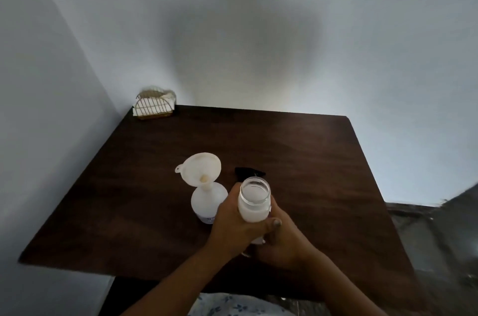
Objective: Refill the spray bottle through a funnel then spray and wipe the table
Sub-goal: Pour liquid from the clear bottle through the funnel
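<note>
**Figure: Open jar held in both hands beside the funnel-fitted spray bottle**

Seen from the head camera, we look down on a dark wooden table (297, 139) set into a corner of pale walls. Near its middle stands the translucent white spray bottle (207, 201), upright and with its top off. A white funnel (200, 168) sits with its spout in the bottle's neck, and its wide bowl leans toward the far left (a small hanging tab projects from the rim on that side).

Just right of the bottle we find a clear jar (254, 201), lidless, roughly upright, and filled with milky white liquid to near its shoulder. The left hand (232, 222) wraps round the jar from the left, with the thumb lying across the near face of the glass. The right hand (284, 243) cups the jar's lower part from the right and below, fingers curled against it. Both hands are thus closed on the jar. We cannot tell whether its base touches the tabletop, since the hands hide it.

Behind the jar lies the black trigger head (249, 172), flat on the table and apart from the bottle. At the far left corner stands a gold wire napkin holder (154, 106) holding white napkins.
</note>
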Demonstrator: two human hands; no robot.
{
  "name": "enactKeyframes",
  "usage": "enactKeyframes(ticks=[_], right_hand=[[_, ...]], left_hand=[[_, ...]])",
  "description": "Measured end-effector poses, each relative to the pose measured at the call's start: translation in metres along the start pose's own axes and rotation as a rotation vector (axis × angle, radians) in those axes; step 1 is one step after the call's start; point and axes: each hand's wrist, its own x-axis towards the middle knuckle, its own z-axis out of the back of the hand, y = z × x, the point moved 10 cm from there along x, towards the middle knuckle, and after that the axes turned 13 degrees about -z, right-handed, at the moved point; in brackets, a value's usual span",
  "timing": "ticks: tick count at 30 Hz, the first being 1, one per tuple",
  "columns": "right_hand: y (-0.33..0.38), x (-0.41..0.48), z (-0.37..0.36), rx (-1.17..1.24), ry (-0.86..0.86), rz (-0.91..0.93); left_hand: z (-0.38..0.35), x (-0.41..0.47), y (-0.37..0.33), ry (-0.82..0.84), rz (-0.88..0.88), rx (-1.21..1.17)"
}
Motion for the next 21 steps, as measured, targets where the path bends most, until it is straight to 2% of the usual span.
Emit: enactKeyframes(ticks=[2,4,8,12,14,16,21], right_hand=[[0.028,0.008,-0.016,0.006,-0.115,0.018],[0.028,0.006,-0.008,0.027,-0.188,0.026],[0.03,0.014,0.001,-0.042,-0.189,-0.041],[0.037,0.03,0.011,-0.103,-0.283,-0.095],[0.042,0.035,0.013,-0.214,-0.328,-0.093],[0.042,0.04,0.016,-0.292,-0.352,-0.096],[0.039,0.056,0.02,-0.397,-0.391,-0.168]], left_hand=[[0.033,0.0,-0.006,-0.043,-0.038,0.01],[0.031,0.004,-0.01,-0.031,-0.06,0.022],[0.051,0.005,-0.026,0.006,-0.134,0.233],[0.11,0.016,-0.044,-0.156,-0.258,0.442],[0.136,0.022,-0.039,-0.217,-0.236,0.516],[0.15,0.027,-0.026,-0.2,-0.18,0.585],[0.152,0.038,0.016,0.006,0.023,0.68]])
